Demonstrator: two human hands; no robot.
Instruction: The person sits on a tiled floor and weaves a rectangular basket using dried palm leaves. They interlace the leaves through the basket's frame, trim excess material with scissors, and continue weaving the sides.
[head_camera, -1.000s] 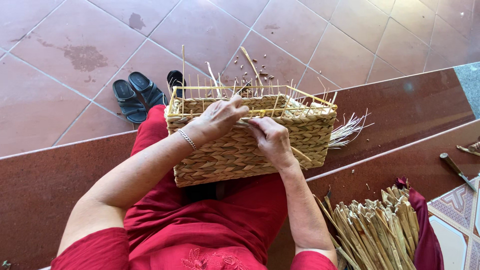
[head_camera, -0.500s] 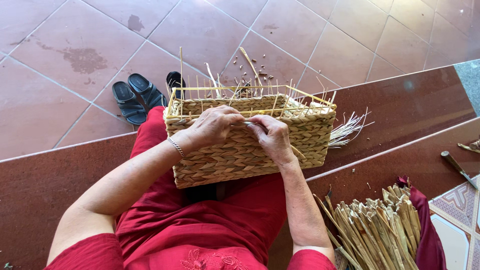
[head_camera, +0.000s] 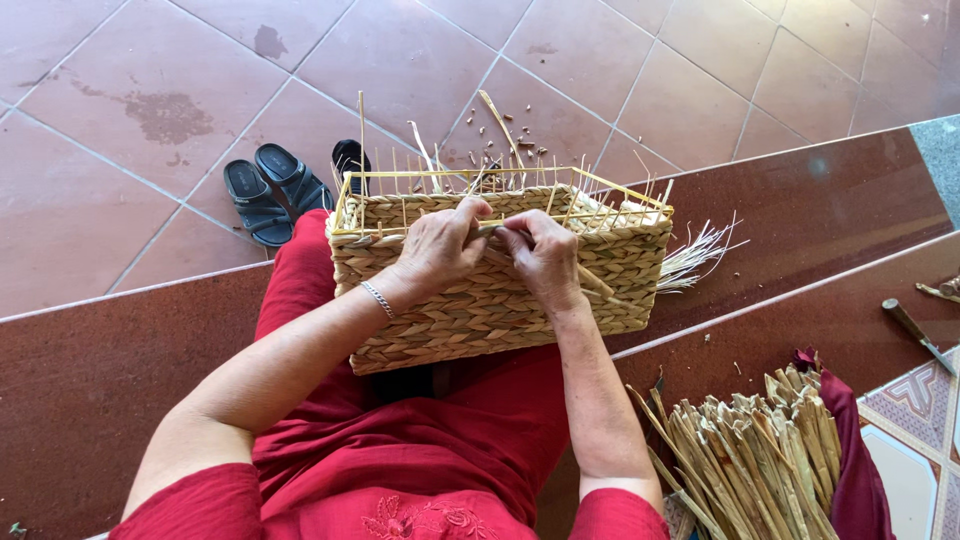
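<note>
Head view: basket (head_camera: 500, 300) lengthwise left-right

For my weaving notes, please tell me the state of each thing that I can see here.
Woven basket: unfinished, on the lap, bare stakes upright along the rim.
Left hand: on the rim, pinching a strand.
Right hand: on the rim, gripping the same strand.
Strand: pulled between both hands.
Reed bundle: loose on dark red cloth.
Sandals: off, on the tiles.

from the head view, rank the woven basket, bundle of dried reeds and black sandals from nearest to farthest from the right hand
From the right hand:
1. Woven basket, under the hand, on the lap.
2. Bundle of dried reeds, lower right, on the step.
3. Black sandals, upper left, on the floor tiles.
</note>
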